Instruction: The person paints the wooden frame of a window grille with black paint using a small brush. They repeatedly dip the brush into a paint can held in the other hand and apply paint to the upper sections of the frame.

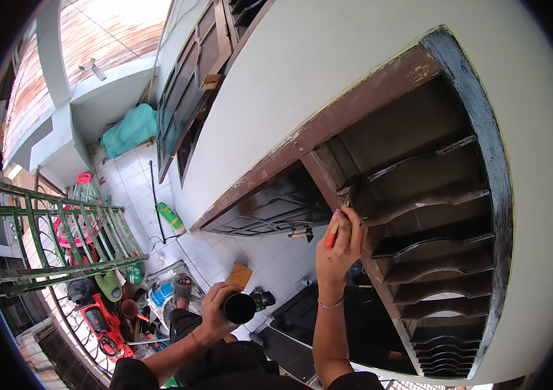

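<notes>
Reader: Grip first: what do the fingers hold?

Author: The right hand (343,244), at four o'clock from the view's centre, pinches a small brush (332,239) by its red handle, bristle end toward twelve. So short a hold presumably steadies the tip in narrow gaps. Whether the bristles touch wood cannot be told.

Reader: And the other hand?

Author: The left hand (215,311), at seven o'clock, is wrapped around a dark round container (238,308), probably held level against spilling and near enough for the brush. Contents: not discernible.

Reader: What lies beyond?

Author: Curved slats (439,265), at three o'clock from the right hand, crossing a wooden frame (388,302). Its outer stile (480,117), at two o'clock, is blue-grey to black; its rail (361,104), at one, is dull brown. Farther out, over the tiled floor (213,250), come a green bottle (170,216) and a green ladder (75,268) toward nine, and a red power tool (104,330) at eight, set well apart from the frame, perhaps to avoid being underfoot.
</notes>
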Tool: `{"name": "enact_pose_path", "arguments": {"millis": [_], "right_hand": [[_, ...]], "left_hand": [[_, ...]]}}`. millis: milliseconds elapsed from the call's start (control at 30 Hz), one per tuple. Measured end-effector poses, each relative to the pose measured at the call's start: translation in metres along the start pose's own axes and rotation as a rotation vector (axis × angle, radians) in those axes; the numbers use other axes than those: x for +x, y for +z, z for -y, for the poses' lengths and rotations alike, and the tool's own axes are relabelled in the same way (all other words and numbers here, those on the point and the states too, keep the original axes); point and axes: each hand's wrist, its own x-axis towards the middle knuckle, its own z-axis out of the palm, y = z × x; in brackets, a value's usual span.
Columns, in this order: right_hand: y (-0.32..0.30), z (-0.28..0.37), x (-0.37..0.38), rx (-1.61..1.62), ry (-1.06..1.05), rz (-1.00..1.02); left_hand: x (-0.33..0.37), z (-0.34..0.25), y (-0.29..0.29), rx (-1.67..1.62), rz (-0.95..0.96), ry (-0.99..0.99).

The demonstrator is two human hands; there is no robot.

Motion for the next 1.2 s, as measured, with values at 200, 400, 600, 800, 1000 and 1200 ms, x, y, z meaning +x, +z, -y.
{"name": "enact_pose_path", "arguments": {"millis": [200,400,600,800,1000,1200], "right_hand": [[-0.004,0.006,-0.015,0.181,0.145,-0.229],[-0.003,-0.011,-0.029,0.092,0.161,-0.313],[0.014,0.001,-0.022,0.139,0.178,-0.268],[-0.008,-0.003,-0.017,0.047,0.143,-0.323],[-0.051,-0.052,0.024,0.086,-0.182,-0.001],[-0.057,-0.062,0.035,0.003,-0.626,0.411]], "left_hand": [[-0.002,-0.004,0.002,-0.036,0.031,-0.003],[-0.001,-0.015,-0.005,0.010,0.037,0.003],[-0.001,-0.016,-0.007,0.001,0.058,-0.030],[0.000,-0.016,-0.011,0.002,0.053,-0.013],[-0.004,-0.011,-0.009,-0.013,0.029,-0.017],[-0.002,-0.013,-0.001,-0.053,0.051,-0.025]]}}
